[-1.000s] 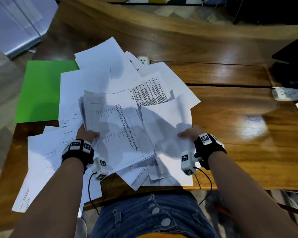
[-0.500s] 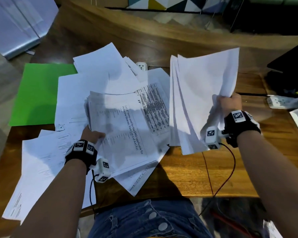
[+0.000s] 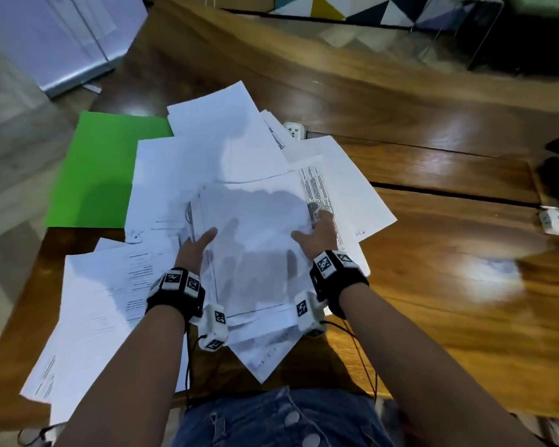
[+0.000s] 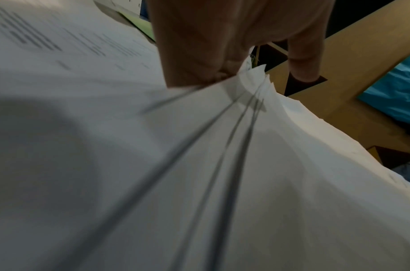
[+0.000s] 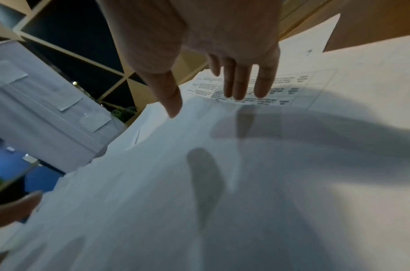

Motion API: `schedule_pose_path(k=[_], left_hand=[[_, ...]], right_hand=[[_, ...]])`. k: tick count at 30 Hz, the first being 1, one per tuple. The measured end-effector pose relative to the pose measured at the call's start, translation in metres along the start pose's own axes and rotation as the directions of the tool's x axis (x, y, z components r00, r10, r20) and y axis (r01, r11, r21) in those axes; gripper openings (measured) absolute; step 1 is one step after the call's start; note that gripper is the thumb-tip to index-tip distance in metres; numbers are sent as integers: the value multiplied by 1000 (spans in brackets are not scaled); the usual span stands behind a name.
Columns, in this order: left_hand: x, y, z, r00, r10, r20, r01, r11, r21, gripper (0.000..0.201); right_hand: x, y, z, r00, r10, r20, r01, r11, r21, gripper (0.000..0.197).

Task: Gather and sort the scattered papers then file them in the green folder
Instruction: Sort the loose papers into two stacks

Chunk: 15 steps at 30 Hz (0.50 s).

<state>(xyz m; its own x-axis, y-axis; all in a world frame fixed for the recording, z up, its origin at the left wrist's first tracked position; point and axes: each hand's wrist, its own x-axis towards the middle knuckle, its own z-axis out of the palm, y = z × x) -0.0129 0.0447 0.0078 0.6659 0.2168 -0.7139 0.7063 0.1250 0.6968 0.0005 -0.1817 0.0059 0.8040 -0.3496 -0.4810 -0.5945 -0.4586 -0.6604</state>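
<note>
Papers: loose white printed sheets [image 3: 252,240] lie heaped mid-desk, more fanned out to the left and far side.
Left hand: the left hand [image 3: 192,250] pinches the stack's left edge, thumb on top.
Right hand: the right hand [image 3: 317,235] lies flat, fingers straight, pressing the top sheet.
Folder: the flat green card folder [image 3: 104,169] sits far-left, partly under the sheets.
Handling: light, floppy and slippery, I'd say; best squared up and gripped along both side edges.

Papers [image 3: 226,162] heaped mid-table [image 3: 449,285], folder [image 3: 97,169] left, perhaps partly beneath them
</note>
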Motion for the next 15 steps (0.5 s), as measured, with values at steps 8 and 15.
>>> schedule_pose_path(k=[8,15], left_hand=[[14,-9,3,995,87,-51,-82,992,95,46],[24,-14,-1,993,115,-11,-111,977,183,47]], right_hand=[[-6,10,24,943,-44,330,143,949,-281,101],[33,10,-19,1000,-21,4,21,950,-311,70]])
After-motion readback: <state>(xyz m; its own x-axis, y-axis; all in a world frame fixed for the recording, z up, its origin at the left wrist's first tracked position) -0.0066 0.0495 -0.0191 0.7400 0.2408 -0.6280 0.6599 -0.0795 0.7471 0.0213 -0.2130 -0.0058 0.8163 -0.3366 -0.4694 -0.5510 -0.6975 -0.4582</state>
